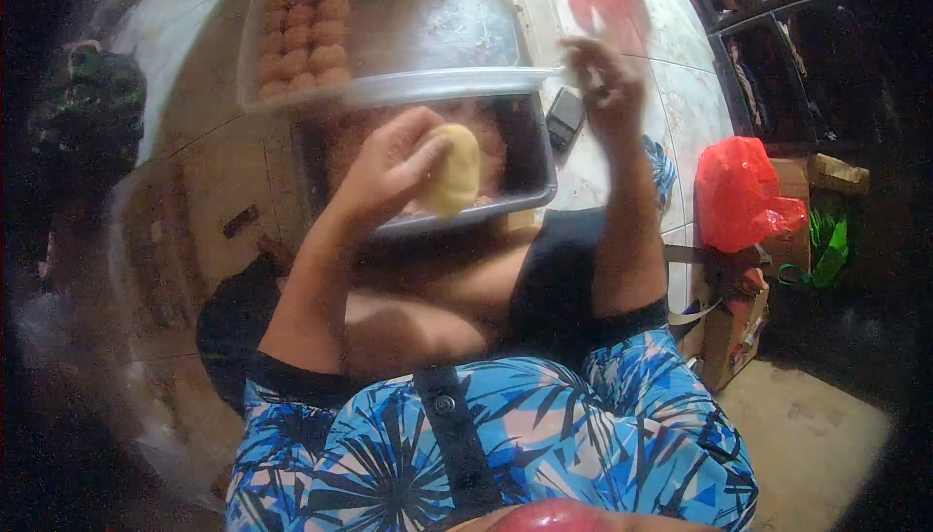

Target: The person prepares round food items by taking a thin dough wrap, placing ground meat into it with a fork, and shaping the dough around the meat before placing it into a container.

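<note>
My left hand (389,158) grips a flat, pale yellow oval piece that looks like dough (457,171), thumb lying across its near face. It is held above a deep dark pan (546,158) with a pinkish-brown crumbly mass (348,134) in it, partly hidden by the hand. To the right, my right hand (607,85) is raised beside the pan's far right corner. Its fingers are smeared by motion, with whitish patches on them, and I cannot make out whether they hold anything.
Beyond the pan, a pale-rimmed metal tray (457,81) bears rows of orange-brown balls (303,32) on its left. A small dark flat device (564,120) lies right of the pan. Farther right are a red plastic bag (734,192) and cardboard boxes (729,338). Brown cardboard (214,192) lies left.
</note>
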Tool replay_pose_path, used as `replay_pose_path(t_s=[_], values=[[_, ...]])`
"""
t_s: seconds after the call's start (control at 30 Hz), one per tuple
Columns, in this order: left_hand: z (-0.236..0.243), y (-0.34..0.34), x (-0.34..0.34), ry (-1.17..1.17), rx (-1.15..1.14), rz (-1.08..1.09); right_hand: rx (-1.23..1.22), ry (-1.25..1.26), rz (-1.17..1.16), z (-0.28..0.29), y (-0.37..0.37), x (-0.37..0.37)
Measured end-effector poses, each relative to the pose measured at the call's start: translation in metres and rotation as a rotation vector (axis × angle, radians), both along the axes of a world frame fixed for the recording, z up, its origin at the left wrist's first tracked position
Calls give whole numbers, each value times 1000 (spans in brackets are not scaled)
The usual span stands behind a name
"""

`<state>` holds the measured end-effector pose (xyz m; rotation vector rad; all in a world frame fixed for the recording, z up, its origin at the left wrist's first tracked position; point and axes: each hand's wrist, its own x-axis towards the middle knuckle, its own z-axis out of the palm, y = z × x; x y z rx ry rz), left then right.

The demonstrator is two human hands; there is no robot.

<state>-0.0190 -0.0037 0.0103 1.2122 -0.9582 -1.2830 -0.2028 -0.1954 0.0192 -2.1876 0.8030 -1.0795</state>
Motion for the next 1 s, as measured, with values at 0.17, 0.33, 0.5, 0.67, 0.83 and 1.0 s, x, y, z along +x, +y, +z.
replay_pose_path(t_s=[0.17,0.33,0.5,0.67,0.83,1.0], values=[[-7,-8,7,166,-106,67,240,903,-17,-20,-41,-86],[-13,-7,12,141,-106,200,47,390,92,13,8,-24],[-22,-6,14,122,-140,282,107,14,411,18,90,46],[-15,-5,13,161,-52,305,65,64,273,0,100,54],[-9,-7,9,164,-103,246,522,-176,295,-11,87,50],[-4,-5,7,101,-47,230,679,-221,224,-14,75,47]])
